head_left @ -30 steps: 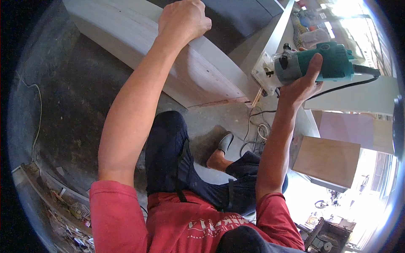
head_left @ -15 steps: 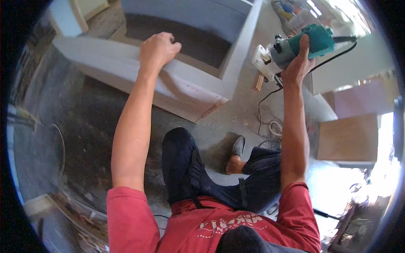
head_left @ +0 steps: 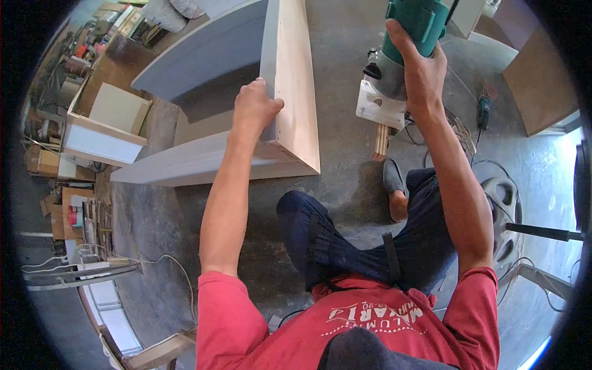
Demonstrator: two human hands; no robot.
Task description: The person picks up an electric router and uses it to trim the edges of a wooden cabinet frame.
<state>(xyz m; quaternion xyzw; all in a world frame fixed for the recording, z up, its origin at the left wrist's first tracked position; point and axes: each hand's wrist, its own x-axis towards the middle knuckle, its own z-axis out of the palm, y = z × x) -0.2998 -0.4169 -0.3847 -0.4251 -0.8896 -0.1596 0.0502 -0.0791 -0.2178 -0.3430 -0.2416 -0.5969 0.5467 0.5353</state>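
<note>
A teal and grey trim router is in my right hand, with fingers and thumb wrapped round its body. Its pale square base plate hangs above the floor, facing down and left. My left hand is closed over the top edge of an open wooden cabinet frame, close to its near corner. Part of that grip is hidden behind the hand. Grey inner faces and bare pale wood on the outer side show on the frame. Below the router, a few thin wood strips lie on the floor.
On the floor at right are another teal power tool, loose cords and a grey object with holes. A brown panel stands beyond. A white box and cluttered wood scraps fill the left. A cord trails at lower left.
The view has swung, so the cabinet frame's corner and bare outer side show more. My left hand stays on its edge, now nearer the corner. The router remains in my right hand, tilted more upright.
</note>
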